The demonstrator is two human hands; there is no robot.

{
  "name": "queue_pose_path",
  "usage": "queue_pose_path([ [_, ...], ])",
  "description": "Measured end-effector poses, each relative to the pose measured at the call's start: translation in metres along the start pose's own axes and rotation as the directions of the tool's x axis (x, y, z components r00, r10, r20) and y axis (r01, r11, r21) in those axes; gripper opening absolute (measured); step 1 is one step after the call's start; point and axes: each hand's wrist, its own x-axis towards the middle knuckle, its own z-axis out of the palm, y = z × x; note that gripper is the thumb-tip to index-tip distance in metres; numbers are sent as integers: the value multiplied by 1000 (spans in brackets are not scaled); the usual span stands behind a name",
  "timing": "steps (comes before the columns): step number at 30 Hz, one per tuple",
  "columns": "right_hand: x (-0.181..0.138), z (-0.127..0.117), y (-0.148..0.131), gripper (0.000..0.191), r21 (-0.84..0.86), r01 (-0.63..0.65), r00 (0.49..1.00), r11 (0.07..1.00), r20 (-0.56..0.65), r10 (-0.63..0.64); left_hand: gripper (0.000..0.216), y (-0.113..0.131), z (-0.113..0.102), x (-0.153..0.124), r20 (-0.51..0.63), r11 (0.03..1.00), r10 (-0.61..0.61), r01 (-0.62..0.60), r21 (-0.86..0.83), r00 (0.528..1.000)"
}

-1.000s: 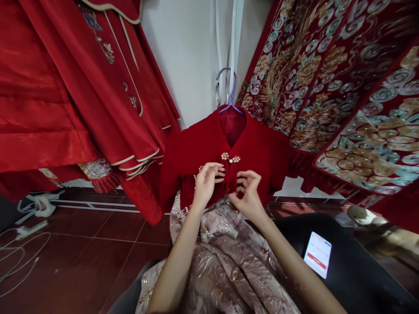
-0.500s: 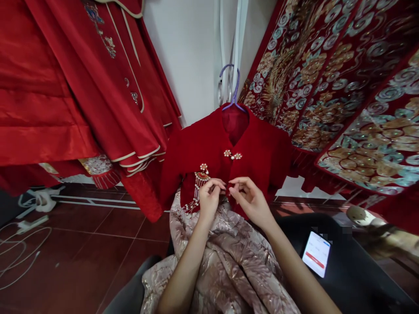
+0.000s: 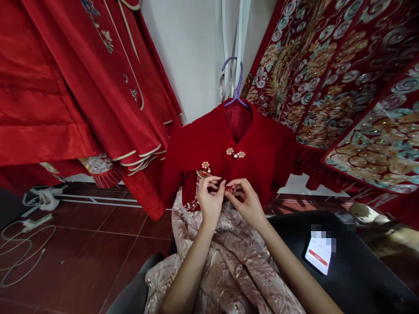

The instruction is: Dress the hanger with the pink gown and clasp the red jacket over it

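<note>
Red jacket [image 3: 225,165]: is hanging at center from a purple hanger [image 3: 238,85].
Left hand [image 3: 208,201]: is curling its fingers at the jacket's lower front; we cannot tell what they are gripping.
Right hand [image 3: 248,204]: is pinching a small red piece [image 3: 230,189] there.
Phone [image 3: 319,254]: is glowing at near right.

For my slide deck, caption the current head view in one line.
Left hand and right hand work at the front of a red jacket on a purple hanger, below the beaded flower clasp.

Embroidered red garments [image 3: 327,65] hanging on both sides suggest a clothing shop or workroom.
</note>
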Motion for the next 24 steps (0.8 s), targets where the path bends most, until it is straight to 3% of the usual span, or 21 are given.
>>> queue_pose_path([
  [3,0,1,1,17,9,-19,998,1000,-52,19,31,2,-2,-1,-93,993,61,-51,103,994],
  [7,0,1,1,18,-17,-26,997,1000,-77,25,47,-1,-5,2,-43,993,108,-106,56,993],
  [12,9,-3,0,25,122,-65,996,990,-57,72,37,-6,-8,6,-10,997,76,-76,20,997],
  [15,24,-2,-4,32,187,-52,999,981,13,51,37,-5,-10,9,13,998,55,-55,-23,998],
  [20,54,8,-11,31,115,81,993,990,78,-90,31,-1,-13,14,6,985,48,-46,-168,999],
  [24,63,15,-10,28,57,147,987,987,64,-151,25,-2,-15,15,-18,987,40,-42,-154,999],
])
